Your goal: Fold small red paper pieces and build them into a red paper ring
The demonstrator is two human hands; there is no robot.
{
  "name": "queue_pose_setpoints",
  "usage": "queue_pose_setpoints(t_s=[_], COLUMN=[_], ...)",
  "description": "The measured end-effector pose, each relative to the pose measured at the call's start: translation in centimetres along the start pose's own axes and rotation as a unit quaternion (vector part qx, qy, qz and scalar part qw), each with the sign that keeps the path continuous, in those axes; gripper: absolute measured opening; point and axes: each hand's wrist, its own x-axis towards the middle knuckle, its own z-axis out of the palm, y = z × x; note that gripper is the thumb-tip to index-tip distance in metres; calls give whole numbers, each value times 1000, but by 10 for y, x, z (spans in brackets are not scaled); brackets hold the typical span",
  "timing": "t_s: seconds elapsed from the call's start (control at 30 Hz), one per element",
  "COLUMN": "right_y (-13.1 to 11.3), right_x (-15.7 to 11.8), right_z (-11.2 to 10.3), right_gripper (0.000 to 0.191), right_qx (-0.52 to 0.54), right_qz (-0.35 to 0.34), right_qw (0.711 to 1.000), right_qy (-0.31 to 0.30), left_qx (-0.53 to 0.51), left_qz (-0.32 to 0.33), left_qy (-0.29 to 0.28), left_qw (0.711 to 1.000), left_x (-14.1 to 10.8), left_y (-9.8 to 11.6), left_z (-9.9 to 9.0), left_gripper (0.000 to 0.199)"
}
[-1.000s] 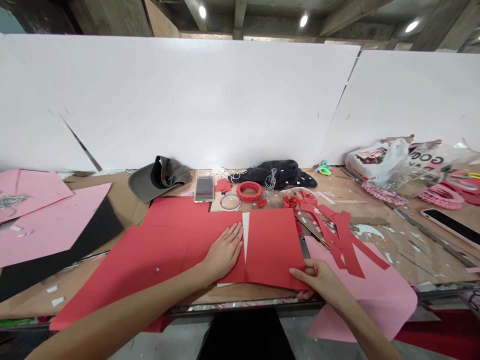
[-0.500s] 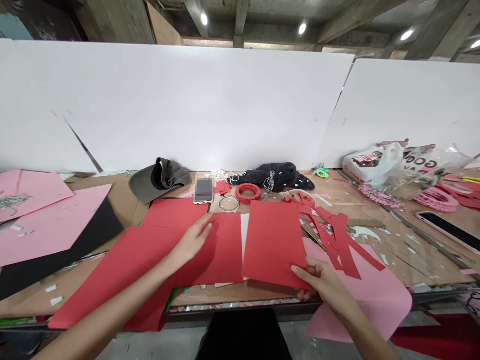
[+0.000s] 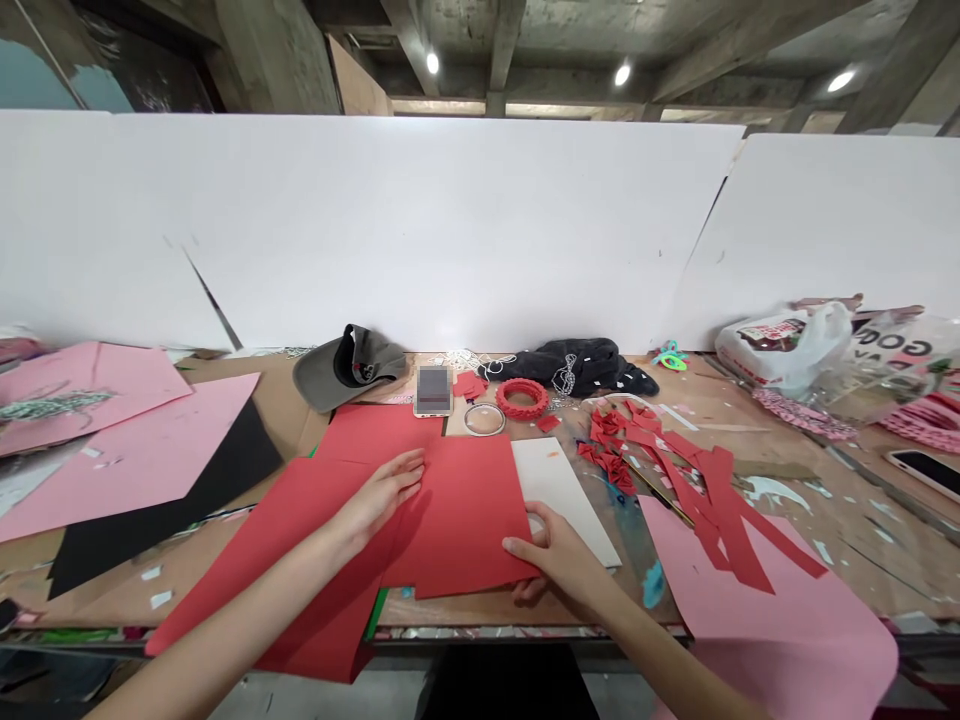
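A red paper sheet (image 3: 459,515) lies in the middle of the table, overlapping other red sheets (image 3: 375,433) to its left. My left hand (image 3: 382,490) rests open and flat on the red paper near the sheet's left side. My right hand (image 3: 553,558) pinches the lower right edge of the sheet between thumb and fingers. Just right of that hand, a white card strip (image 3: 559,500) lies partly under the sheet. A larger red sheet (image 3: 259,570) hangs over the table's front edge below my left forearm.
Red paper strips (image 3: 720,500) lie across a pink sheet (image 3: 780,630) on the right, with a thin brush or pen (image 3: 656,490) beside them. Along the back are a cap (image 3: 349,368), a phone (image 3: 433,390), a red ring (image 3: 521,398), a glass ring (image 3: 484,418) and black cloth (image 3: 570,365). White boards stand behind.
My right hand has drawn the red sheet left and over the white strip, exposing more of the strip. My left hand has moved slightly left. The view has tilted down.
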Motion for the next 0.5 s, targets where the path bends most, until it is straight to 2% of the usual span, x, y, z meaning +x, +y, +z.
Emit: queue_pose_setpoints(t_s=[0.2,0.33,0.43,0.5], right_y=[6,11,9,4], right_x=[-3,-2,-6,-11], right_z=[-1,1,2,0], right_gripper=[100,100,97,91], right_qx=[-10,-11,-24,-61], right_qz=[-9,-18,-21,-17], right_qw=[1000,1000,999,998], right_qy=[-17,3,-1,-3], left_qx=[-35,54,135,143], left_qz=[-1,-16,16,61], left_qy=[-8,5,-57,-96], left_qw=[999,998,989,983], left_x=[5,8,9,8], left_y=[6,13,16,15], left_z=[1,9,18,25], left_gripper=[43,46,42,39])
